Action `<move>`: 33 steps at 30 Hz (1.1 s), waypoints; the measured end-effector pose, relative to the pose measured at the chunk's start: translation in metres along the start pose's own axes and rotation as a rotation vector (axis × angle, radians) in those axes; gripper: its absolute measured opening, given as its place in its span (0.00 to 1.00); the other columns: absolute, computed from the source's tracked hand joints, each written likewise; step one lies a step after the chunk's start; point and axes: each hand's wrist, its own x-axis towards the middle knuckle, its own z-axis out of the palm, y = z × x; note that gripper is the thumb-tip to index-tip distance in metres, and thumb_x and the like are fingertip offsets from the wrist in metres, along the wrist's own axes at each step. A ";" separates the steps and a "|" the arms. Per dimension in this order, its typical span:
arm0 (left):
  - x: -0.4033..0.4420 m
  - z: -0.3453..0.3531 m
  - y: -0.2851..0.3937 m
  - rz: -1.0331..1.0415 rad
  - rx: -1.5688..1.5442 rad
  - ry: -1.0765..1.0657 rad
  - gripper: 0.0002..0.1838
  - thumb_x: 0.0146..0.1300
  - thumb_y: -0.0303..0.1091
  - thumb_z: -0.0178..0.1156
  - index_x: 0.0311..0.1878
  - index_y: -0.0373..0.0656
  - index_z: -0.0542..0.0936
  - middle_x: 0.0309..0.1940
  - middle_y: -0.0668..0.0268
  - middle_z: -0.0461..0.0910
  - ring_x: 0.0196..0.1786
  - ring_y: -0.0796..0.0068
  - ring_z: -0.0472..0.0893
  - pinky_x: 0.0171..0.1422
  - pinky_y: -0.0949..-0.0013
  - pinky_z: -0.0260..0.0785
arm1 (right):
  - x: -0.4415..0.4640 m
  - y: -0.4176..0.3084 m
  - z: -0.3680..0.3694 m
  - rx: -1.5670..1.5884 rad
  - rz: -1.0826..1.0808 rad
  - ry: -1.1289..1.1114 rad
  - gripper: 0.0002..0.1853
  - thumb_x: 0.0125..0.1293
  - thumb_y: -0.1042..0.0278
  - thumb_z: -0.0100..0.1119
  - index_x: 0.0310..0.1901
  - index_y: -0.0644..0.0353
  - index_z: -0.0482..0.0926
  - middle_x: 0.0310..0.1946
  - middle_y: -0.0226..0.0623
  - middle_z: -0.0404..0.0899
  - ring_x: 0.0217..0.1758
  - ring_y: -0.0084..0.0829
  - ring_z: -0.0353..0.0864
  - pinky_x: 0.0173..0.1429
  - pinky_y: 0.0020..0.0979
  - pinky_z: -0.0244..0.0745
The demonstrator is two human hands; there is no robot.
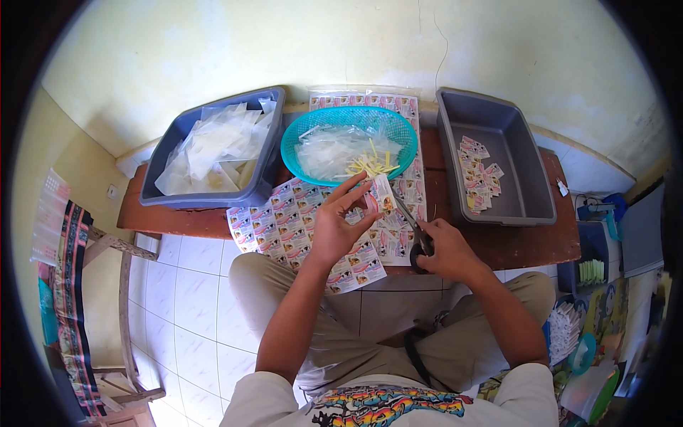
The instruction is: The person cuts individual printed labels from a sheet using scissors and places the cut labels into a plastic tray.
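Observation:
My left hand pinches a small printed label strip between thumb and fingers, above the bench. Scissors are in my right hand, with fingers around the black handles. Their blades point up and left, right beside the strip; whether they touch it I cannot tell. Under my hands lie printed label sheets, one hanging over the bench's front edge. Just beyond is a turquoise basket with clear plastic pieces and thin yellowish strips. Cut labels lie in the grey tub at right.
Another grey tub, full of clear plastic bags, stands at the left of the wooden bench. The wall rises close behind. A wooden frame stands at far left; containers and a blue crate stand at right.

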 end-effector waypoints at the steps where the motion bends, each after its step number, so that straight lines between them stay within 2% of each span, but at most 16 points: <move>1: 0.000 -0.001 0.002 -0.003 0.001 0.005 0.34 0.62 0.15 0.78 0.73 0.37 0.83 0.81 0.52 0.73 0.71 0.64 0.85 0.73 0.61 0.85 | -0.002 -0.002 -0.002 0.042 -0.009 0.009 0.44 0.56 0.66 0.75 0.77 0.67 0.76 0.56 0.49 0.80 0.51 0.44 0.85 0.61 0.41 0.83; 3: 0.001 -0.002 0.005 -0.009 0.016 0.015 0.33 0.62 0.16 0.78 0.72 0.37 0.84 0.81 0.52 0.73 0.70 0.64 0.86 0.72 0.62 0.85 | -0.006 -0.005 -0.007 0.079 -0.018 0.011 0.44 0.56 0.67 0.74 0.78 0.65 0.76 0.54 0.47 0.80 0.49 0.41 0.85 0.59 0.40 0.83; 6: 0.002 -0.003 0.007 -0.020 0.033 0.026 0.32 0.62 0.17 0.78 0.71 0.37 0.85 0.81 0.53 0.74 0.68 0.65 0.87 0.71 0.62 0.85 | -0.012 -0.014 -0.017 0.127 -0.004 0.019 0.44 0.56 0.66 0.77 0.77 0.66 0.76 0.53 0.49 0.81 0.49 0.45 0.85 0.59 0.42 0.83; 8: 0.001 -0.004 0.006 -0.029 0.033 0.032 0.31 0.63 0.17 0.78 0.71 0.37 0.85 0.81 0.53 0.74 0.66 0.65 0.88 0.70 0.63 0.86 | -0.017 -0.022 -0.021 0.118 0.013 0.036 0.48 0.57 0.62 0.83 0.80 0.61 0.74 0.52 0.46 0.81 0.46 0.39 0.84 0.56 0.38 0.82; 11: 0.002 -0.004 0.005 0.002 0.044 0.048 0.31 0.63 0.17 0.78 0.71 0.37 0.85 0.81 0.53 0.74 0.65 0.65 0.89 0.70 0.63 0.86 | -0.020 -0.021 -0.020 0.189 -0.024 0.070 0.52 0.59 0.57 0.86 0.83 0.59 0.71 0.49 0.43 0.80 0.44 0.34 0.82 0.55 0.35 0.82; 15: 0.003 -0.004 0.005 -0.014 0.027 0.064 0.31 0.62 0.15 0.78 0.71 0.36 0.85 0.82 0.53 0.73 0.66 0.65 0.88 0.69 0.64 0.86 | -0.022 -0.025 -0.023 0.354 -0.030 0.049 0.51 0.63 0.57 0.85 0.85 0.55 0.68 0.50 0.40 0.79 0.46 0.28 0.81 0.54 0.32 0.82; 17: 0.003 -0.003 0.003 -0.009 0.001 0.068 0.31 0.62 0.15 0.77 0.71 0.36 0.85 0.82 0.53 0.73 0.66 0.65 0.88 0.69 0.64 0.86 | -0.022 -0.021 -0.020 0.553 -0.080 0.020 0.50 0.66 0.59 0.84 0.86 0.53 0.67 0.51 0.38 0.79 0.46 0.25 0.82 0.51 0.30 0.81; 20: 0.004 -0.002 0.001 -0.005 -0.049 0.072 0.32 0.62 0.13 0.76 0.71 0.36 0.85 0.82 0.52 0.71 0.68 0.65 0.87 0.70 0.63 0.86 | -0.021 -0.016 -0.014 0.664 -0.148 -0.035 0.50 0.67 0.58 0.84 0.87 0.52 0.67 0.53 0.38 0.79 0.47 0.24 0.83 0.50 0.30 0.82; 24: 0.005 -0.002 0.002 -0.002 -0.057 0.068 0.31 0.63 0.13 0.76 0.71 0.34 0.84 0.83 0.51 0.71 0.68 0.63 0.86 0.71 0.63 0.86 | -0.020 -0.026 -0.017 0.638 -0.105 -0.112 0.50 0.68 0.59 0.84 0.87 0.52 0.66 0.56 0.39 0.78 0.47 0.24 0.83 0.50 0.30 0.83; 26: 0.005 -0.001 0.000 0.003 -0.056 0.068 0.31 0.63 0.13 0.76 0.71 0.34 0.84 0.83 0.51 0.71 0.69 0.63 0.86 0.71 0.63 0.86 | -0.019 -0.024 -0.012 0.723 -0.154 -0.100 0.49 0.69 0.62 0.83 0.87 0.52 0.66 0.59 0.40 0.78 0.48 0.25 0.84 0.49 0.30 0.85; 28: 0.005 0.002 -0.002 0.033 -0.030 0.110 0.29 0.61 0.18 0.79 0.68 0.36 0.87 0.79 0.52 0.77 0.57 0.68 0.92 0.63 0.66 0.86 | -0.019 -0.029 -0.014 0.759 -0.128 -0.117 0.48 0.69 0.64 0.82 0.87 0.51 0.65 0.60 0.41 0.78 0.49 0.25 0.84 0.48 0.30 0.85; 33: 0.005 0.005 0.000 0.032 -0.025 0.101 0.29 0.61 0.19 0.80 0.68 0.36 0.87 0.79 0.54 0.78 0.56 0.68 0.92 0.62 0.65 0.86 | -0.016 -0.032 -0.014 0.849 -0.100 -0.144 0.47 0.72 0.67 0.80 0.88 0.52 0.64 0.62 0.41 0.76 0.49 0.25 0.85 0.45 0.30 0.87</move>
